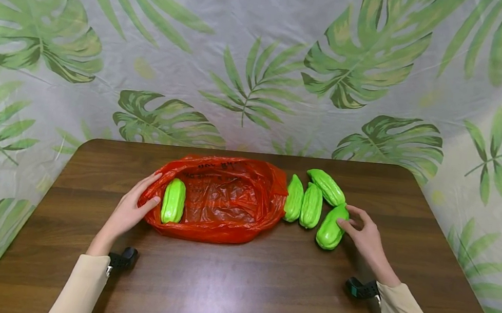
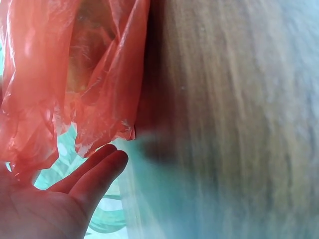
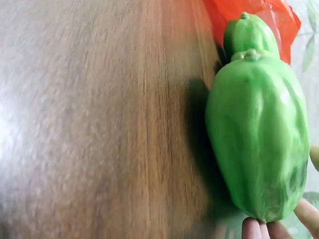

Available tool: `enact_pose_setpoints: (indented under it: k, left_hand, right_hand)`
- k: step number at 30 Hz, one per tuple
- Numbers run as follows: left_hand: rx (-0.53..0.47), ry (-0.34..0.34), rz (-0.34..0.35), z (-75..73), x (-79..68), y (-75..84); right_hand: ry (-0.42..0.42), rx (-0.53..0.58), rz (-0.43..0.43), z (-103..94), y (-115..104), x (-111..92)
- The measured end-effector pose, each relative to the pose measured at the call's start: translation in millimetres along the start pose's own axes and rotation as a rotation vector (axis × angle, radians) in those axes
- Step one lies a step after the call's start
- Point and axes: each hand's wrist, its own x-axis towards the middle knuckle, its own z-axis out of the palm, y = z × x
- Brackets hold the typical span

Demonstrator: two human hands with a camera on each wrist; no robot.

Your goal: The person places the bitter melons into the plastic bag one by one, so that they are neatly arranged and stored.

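Note:
A red plastic bag (image 1: 214,232) lies on the table with its mouth spread wide, and one ridged green fruit (image 1: 173,202) rests inside at the left. My left hand (image 1: 131,205) is at the bag's left rim, with the thumb over the inner side and the fingers outside; red film passes between them in the left wrist view. Right of the bag, my right hand (image 1: 365,236) grips another ridged green fruit (image 1: 331,230) by one end, with thumb and fingers on either side. Its blunt end meets the fingertips in the right wrist view.
Three more green fruits lie between the bag and the right hand: one fruit (image 1: 293,198) against the bag, a second fruit (image 1: 311,207) beside it, and a third fruit (image 1: 326,187) behind. The brown wooden table (image 1: 226,288) ends at a leaf-patterned cloth (image 1: 261,65).

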Motion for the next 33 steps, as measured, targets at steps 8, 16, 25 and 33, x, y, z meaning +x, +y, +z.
enact_pose_setpoints:
  k: [8,16,25,33]
  left_hand:
    - [0.003,0.002,-0.001,0.4,0.4,-0.8]
    - [0.005,-0.003,-0.013,0.3,-0.5,-1.1]
    - [0.004,-0.008,-0.019,0.3,-1.4,-1.0]
    - [0.005,-0.008,-0.026,0.4,-2.1,-1.5]
  right_hand:
    - [-0.058,-0.014,0.011,4.4,-5.0,1.2]
    - [-0.064,-0.013,0.019,7.1,-4.2,-2.2]
    - [-0.066,0.015,0.011,8.3,-4.5,-4.9]
    - [-0.043,0.029,-0.022,7.3,-10.0,-5.0]
